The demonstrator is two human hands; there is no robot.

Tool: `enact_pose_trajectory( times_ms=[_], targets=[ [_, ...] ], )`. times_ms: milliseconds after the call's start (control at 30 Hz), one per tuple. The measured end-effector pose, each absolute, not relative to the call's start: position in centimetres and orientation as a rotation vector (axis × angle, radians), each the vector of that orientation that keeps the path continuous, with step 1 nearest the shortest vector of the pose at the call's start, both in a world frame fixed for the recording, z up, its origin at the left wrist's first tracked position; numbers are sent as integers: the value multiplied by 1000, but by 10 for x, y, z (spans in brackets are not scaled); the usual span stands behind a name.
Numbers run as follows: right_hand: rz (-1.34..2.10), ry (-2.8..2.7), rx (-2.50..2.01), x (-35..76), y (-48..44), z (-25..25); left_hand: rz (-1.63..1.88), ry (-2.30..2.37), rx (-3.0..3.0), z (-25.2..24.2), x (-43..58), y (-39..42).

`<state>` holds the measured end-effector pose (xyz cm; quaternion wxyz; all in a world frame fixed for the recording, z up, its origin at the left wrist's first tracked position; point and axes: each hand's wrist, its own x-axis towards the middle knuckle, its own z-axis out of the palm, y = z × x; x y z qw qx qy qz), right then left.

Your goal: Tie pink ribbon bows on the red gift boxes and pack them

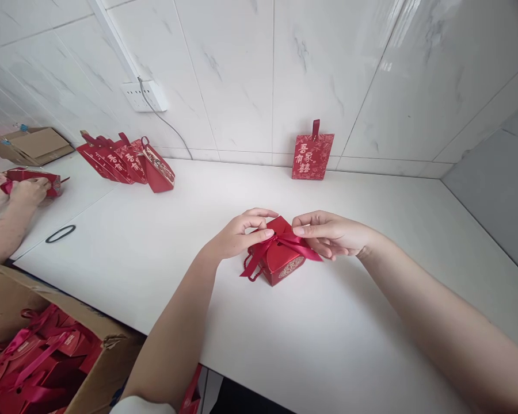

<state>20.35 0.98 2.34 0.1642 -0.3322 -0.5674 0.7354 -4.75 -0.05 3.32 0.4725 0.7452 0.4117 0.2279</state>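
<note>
A small red gift box (280,265) with a gold round pattern on its side sits on the white table in front of me. A magenta ribbon bow (287,238) is tied across its top, its tails hanging over the sides. My left hand (242,234) is at the box's left, thumb and fingers closed on the left part of the bow. From the right, my right hand (330,233) pinches the bow's other side between thumb and forefinger. Dark red twisted cord (247,265) shows at the box's left edge.
Several red tagged bags (132,161) stand near the tiled wall; another red bag (313,156) leans there. A co-worker's hands (28,192) handle a red box at far left. A black loop (60,233) lies on the table. A carton (107,345) holds several red boxes.
</note>
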Motion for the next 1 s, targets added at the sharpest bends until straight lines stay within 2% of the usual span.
enact_pose_trajectory(
  times_ms=[733,1000],
  targets=[
    [1783,-1849,-977,201,14,22,464,960,2073,39,-65,4],
    [1714,-1910,-1045,206,15,26,539,940,1816,33,-64,5]
  ],
)
